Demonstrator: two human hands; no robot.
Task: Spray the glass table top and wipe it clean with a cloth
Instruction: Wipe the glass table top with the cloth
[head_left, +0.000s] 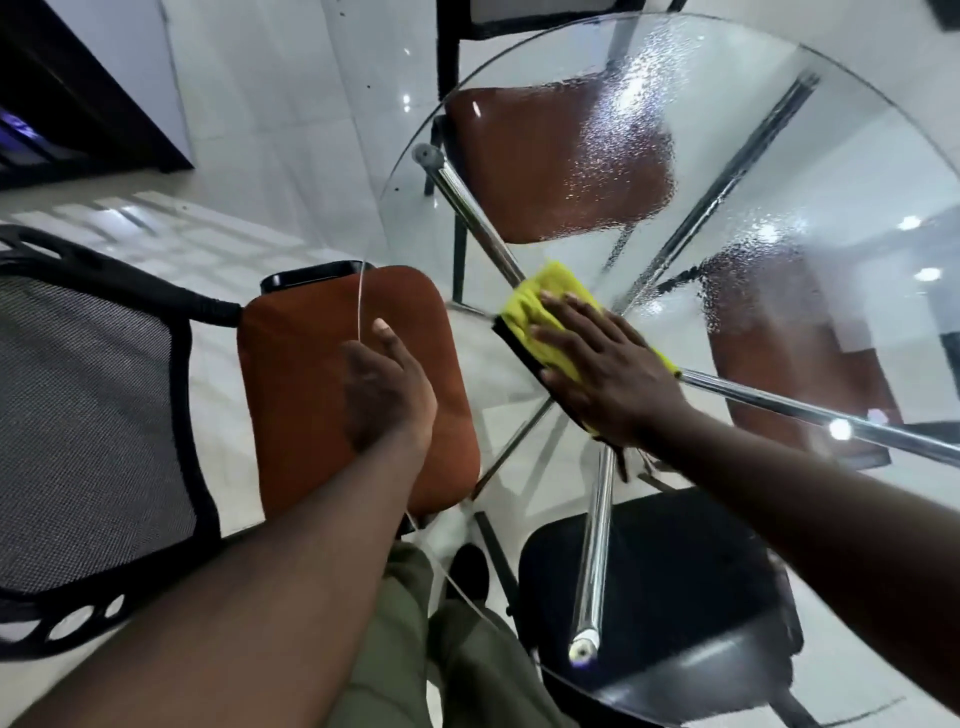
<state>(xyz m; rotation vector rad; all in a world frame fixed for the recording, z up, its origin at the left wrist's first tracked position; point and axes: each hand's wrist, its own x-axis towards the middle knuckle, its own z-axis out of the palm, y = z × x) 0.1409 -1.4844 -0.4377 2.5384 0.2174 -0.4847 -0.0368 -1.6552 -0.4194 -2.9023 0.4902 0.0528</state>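
The round glass table top (415, 208) fills the right of the view. Its far half is covered with beaded spray droplets (623, 130). A folded yellow cloth (540, 301) lies flat on the glass near the centre. My right hand (608, 364) presses down on the cloth with straight, spread fingers. My left hand (387, 387) grips the near left edge of the glass, thumb on top and the other fingers hidden under the rim. No spray bottle is in view.
Chrome legs (592, 561) cross beneath the glass. Orange-seated chairs sit at the left (311, 389), at the far side (545, 156) and at the right under the glass. A black seat (675, 597) is near me. A mesh chair back (78, 415) stands far left.
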